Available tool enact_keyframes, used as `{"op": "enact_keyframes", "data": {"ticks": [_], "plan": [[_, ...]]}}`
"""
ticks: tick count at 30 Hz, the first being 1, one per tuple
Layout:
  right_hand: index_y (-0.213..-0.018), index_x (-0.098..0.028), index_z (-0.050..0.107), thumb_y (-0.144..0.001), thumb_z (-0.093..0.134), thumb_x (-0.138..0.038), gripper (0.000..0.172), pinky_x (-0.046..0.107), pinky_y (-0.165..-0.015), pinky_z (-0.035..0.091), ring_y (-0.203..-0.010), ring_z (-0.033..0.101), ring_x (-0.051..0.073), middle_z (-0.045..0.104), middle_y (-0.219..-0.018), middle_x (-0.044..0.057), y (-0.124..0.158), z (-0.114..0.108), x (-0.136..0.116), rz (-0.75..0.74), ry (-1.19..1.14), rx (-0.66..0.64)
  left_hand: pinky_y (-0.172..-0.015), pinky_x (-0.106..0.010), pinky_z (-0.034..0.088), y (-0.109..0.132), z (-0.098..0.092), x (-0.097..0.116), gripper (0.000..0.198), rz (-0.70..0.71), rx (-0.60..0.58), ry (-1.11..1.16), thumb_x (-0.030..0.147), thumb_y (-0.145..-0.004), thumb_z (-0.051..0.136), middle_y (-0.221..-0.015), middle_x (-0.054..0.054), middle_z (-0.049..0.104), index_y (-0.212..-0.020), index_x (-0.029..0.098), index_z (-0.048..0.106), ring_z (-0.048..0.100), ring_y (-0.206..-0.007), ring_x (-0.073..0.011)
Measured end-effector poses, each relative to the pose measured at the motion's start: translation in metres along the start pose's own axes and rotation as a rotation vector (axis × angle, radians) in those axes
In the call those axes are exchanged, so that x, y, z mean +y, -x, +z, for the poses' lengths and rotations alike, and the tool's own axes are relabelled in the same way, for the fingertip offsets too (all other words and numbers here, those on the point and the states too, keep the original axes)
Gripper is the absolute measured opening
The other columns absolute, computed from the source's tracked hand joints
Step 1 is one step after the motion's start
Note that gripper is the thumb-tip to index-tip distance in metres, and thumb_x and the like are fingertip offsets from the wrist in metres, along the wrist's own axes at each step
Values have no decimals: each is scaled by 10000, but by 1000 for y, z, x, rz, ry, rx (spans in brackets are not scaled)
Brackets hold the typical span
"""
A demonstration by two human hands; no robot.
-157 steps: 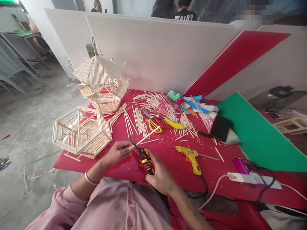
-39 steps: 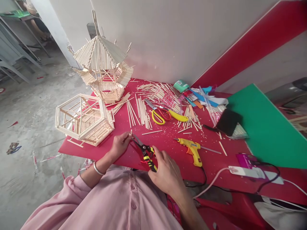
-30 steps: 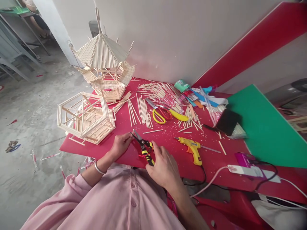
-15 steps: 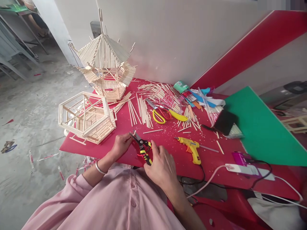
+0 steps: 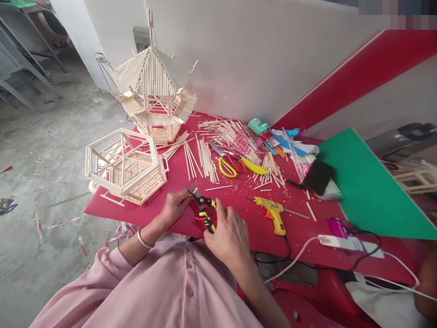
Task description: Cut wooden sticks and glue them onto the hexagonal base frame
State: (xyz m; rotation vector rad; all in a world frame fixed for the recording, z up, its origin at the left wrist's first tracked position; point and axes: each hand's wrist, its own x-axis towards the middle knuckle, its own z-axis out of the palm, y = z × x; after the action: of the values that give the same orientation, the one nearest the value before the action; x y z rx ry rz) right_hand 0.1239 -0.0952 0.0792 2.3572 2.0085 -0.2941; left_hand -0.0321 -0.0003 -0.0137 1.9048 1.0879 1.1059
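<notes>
My right hand (image 5: 229, 230) is wrapped round the yellow-and-black handles of a pair of cutting pliers (image 5: 205, 215), whose blades point up and left. My left hand (image 5: 175, 206) is pinched beside the blades. A short pale stick end shows between the blades, and the rest of it is hidden by my fingers. Left of my hands stands a hexagonal frame of pale sticks (image 5: 124, 171). Behind it rises a pagoda-like stick model (image 5: 153, 86) with a pointed roof.
On the red table (image 5: 232, 200) lie loose sticks (image 5: 206, 159), yellow-handled scissors (image 5: 228, 166), a yellow glue gun (image 5: 272, 212), a black phone-like object (image 5: 319, 176) and a white power strip (image 5: 341, 243). A green board (image 5: 372, 191) is at the right, the wall behind.
The view has shifted slightly. The plier blades look a little wider apart, with the stick end between them. Both hands keep nearly the same place.
</notes>
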Motion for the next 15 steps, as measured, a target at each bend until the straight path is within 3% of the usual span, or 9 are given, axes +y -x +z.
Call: {"op": "enact_keyframes", "data": {"ticks": [10, 15], "plan": [[-1433, -129, 387, -733, 587, -219, 733, 356, -813, 435, -955, 587, 283, 579, -1014, 122, -7, 12, 5, -23, -39, 25, -582, -229, 482, 0, 2, -1, 219, 8, -25, 56, 240, -909, 534, -759, -40, 748, -905, 172, 742, 649, -617, -151], [-1441, -165, 374, -719, 572, -201, 749, 360, -850, 466, -1007, 606, 270, 600, -1117, 122, -7, 22, 13, -6, -249, -10, -567, -220, 460, -3, -4, 4, 265, -9, -56, 88, 323, -922, 548, -689, -37, 715, -807, 162, 724, 618, -594, -138]]}}
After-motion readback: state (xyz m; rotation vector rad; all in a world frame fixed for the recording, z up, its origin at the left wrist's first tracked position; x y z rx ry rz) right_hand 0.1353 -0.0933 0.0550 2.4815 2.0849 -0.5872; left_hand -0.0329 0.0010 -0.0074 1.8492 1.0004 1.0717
